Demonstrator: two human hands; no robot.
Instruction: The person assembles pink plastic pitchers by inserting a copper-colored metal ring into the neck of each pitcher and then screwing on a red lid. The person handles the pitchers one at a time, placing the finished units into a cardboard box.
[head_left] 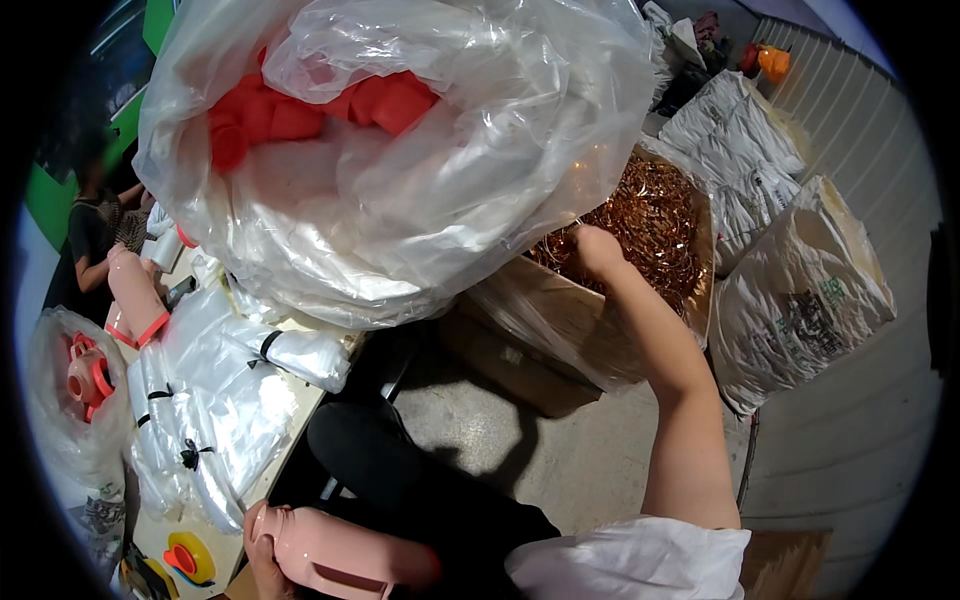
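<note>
My left hand point(265, 568) is wrapped round one end of a pink thermos jug point(335, 548). The jug lies on its side by my dark-trousered leg, with a moulded handle and a red end. My right arm stretches out to a cardboard box point(575, 305) lined with clear plastic. In it lies a heap of shiny copper-coloured metal pieces point(655, 225), thin and ring-like. Over the near left part of the heap, my right hand point(597, 250) is closed with its fingers curled; what they hold is hidden.
A large clear plastic bag point(400, 220) with red plastic parts point(265, 115) rises in front. On the table at left lie rolled clear bags point(215, 390), pink jugs point(135, 290) and a yellow-and-red part point(190, 558). White sacks point(800, 300) stand right. A person point(95, 220) sits far left.
</note>
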